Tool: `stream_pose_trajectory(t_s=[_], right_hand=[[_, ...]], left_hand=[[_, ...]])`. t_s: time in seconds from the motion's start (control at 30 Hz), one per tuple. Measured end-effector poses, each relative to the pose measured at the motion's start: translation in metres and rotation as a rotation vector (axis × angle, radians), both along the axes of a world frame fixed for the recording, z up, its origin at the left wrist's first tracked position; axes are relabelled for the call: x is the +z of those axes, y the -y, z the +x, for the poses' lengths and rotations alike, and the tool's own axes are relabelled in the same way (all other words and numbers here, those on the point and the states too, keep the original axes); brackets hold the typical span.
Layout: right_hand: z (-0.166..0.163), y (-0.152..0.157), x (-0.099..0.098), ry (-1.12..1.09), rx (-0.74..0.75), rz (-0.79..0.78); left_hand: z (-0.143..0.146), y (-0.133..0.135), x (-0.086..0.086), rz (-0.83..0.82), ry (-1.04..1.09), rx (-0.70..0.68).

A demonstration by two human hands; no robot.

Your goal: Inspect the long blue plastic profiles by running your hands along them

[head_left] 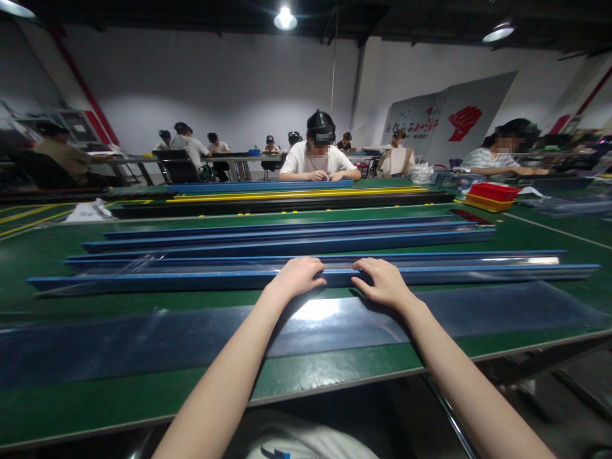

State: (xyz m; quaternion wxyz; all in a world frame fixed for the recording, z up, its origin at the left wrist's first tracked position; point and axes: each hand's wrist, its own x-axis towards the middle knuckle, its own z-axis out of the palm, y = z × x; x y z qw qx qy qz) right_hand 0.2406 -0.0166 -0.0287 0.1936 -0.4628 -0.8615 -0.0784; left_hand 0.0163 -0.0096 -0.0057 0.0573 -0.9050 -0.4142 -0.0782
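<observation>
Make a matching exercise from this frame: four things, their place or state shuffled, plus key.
Things:
1. Left hand
2. Clear sheet
3. Yellow strip
4. Red bin

Place or state:
A. Between the nearest blue rail and the near edge of the green table
B. Stacked with a yellow bin
C. Fingers over the nearest blue rail's top
D. Lying along a black rail

Pairs: 1-C, 2-A, 3-D, 4-B
</observation>
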Motion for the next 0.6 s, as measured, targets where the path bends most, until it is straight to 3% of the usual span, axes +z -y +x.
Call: stream_pose_trajectory(t_s=[0.6], right_hand=[[0.0001,0.0002,-0.0009,-0.041,-0.017,-0.002]], left_hand=[[0.0,0.0008,0.0012,-0.003,0.003,0.01]])
